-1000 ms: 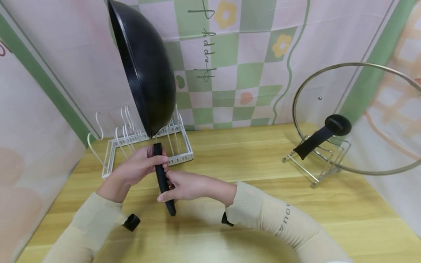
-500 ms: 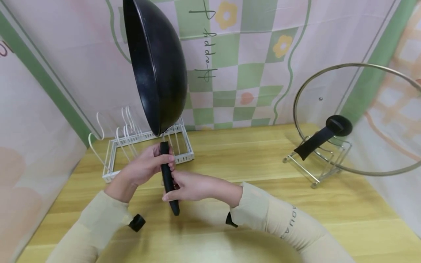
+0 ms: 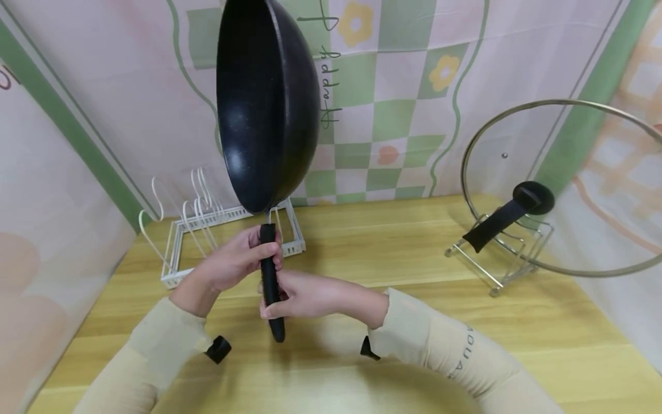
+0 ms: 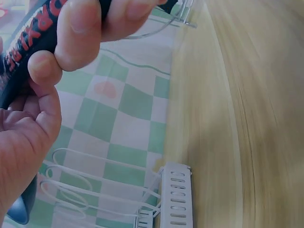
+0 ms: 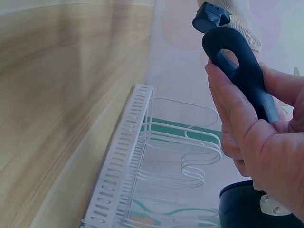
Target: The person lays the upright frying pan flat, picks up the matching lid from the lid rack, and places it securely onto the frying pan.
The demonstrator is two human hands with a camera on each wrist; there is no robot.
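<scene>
Both hands hold a black wok (image 3: 302,109) up by its long black handle (image 3: 269,279), its bowl upright and tilted on its side. High on the handle, just below the bowl, my left hand (image 3: 238,260) grips with the thumb across it. Lower down, my right hand (image 3: 307,294) holds the same handle with thumb and fingers. Red lettering shows on the handle (image 4: 40,28) in the left wrist view. The handle's end has a hanging hole, seen in the right wrist view. The wok's top edge runs out of the head view.
Behind the wok, a white rack (image 3: 172,279) with wire loops stands on the wooden table (image 3: 393,259). At the right, a large glass lid (image 3: 548,102) with a black handle (image 3: 493,224) stands upright in a small metal wire stand (image 3: 478,267). Patterned cloth walls enclose the table.
The wok has moved to the right with both hands on it. It has also turned, so more of its inside faces the head camera. Rack and lid stay put.
</scene>
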